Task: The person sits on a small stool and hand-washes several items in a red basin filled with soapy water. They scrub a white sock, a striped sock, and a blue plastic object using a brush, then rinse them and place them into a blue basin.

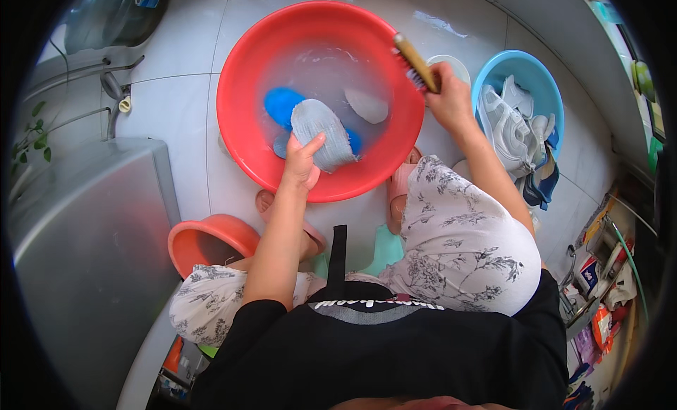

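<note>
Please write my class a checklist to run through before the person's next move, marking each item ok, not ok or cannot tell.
1. Left hand grips the grey insole: ok.
2. Right hand grips the brush by its handle: ok.
3. Brush touches the insole: not ok; they are apart, the brush appearing near the red basin's right rim.
4. Water is in the red basin: ok, though cloudy.
5. Bristles are in good shape: cannot tell; the brush is blurred.
6. White shoes are outside the red basin: ok, in the light-blue tub.

A head-worn fisheye looks steeply down at the nearby red basin (240,92).
</note>
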Available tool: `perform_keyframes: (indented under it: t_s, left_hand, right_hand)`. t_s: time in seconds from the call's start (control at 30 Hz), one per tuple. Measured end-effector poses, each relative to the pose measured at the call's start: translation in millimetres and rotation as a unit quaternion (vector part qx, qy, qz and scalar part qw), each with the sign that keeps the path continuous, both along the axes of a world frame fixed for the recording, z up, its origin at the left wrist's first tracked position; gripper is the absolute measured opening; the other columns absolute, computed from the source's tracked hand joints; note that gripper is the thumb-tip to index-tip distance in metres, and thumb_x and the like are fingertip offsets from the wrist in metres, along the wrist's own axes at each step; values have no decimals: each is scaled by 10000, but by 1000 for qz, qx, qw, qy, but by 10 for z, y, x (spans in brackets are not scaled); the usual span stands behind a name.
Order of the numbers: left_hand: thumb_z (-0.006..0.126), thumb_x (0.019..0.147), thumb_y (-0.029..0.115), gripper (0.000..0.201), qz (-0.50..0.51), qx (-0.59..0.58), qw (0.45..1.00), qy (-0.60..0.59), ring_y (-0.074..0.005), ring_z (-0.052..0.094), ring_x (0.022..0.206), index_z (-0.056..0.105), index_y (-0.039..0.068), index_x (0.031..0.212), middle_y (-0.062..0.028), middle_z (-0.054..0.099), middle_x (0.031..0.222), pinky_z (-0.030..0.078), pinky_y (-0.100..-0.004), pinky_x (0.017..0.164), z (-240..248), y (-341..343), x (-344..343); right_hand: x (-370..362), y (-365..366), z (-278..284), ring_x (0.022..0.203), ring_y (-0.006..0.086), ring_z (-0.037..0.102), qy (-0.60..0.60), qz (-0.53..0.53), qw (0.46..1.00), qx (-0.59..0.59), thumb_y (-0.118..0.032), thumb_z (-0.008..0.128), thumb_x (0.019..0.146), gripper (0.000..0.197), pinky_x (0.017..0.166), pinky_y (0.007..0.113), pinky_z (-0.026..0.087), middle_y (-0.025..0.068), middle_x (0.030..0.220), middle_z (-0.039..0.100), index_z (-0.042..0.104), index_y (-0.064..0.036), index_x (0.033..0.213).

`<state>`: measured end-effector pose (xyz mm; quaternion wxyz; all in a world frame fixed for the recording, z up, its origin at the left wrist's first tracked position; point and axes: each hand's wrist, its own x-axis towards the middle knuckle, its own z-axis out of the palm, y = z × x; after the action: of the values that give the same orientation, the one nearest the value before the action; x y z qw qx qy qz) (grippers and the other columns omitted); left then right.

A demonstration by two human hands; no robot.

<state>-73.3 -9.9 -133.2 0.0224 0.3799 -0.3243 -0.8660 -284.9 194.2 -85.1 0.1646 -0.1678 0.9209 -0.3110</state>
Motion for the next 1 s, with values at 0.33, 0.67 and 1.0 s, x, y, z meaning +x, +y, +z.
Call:
perform_keyframes:
  t_s: [0.33,0.67,1.0]
  left_hand:
    - [569,836,-14,518,-17,58,997,37,-361,581,1092,387,15,1320,-181,555,1206,485,-503,937,24,3,3]
    - [573,826,-19,563,-19,79,993,80,-370,583,1082,356,22,1344,-179,549,1204,481,-504,941,183,-25,-46]
    - [595,887,102,303,29,76,996,45,-204,598,818,525,59,1180,-80,598,996,503,-357,708,-18,-17,133]
  right_hand:
    - [-286,448,-174,879,398,598,108,46,965,234,-51,559,774,256,737,475,485,203,926,603,561,-92,1027]
    - [-117,361,118,802,204,615,-275,31,960,-41,-94,755,745,298,737,345,506,98,887,648,656,-7,1012]
    - [232,-26,99,1025,334,615,-144,162,976,32,-75,748,730,688,870,378,485,223,1069,622,444,-62,1347]
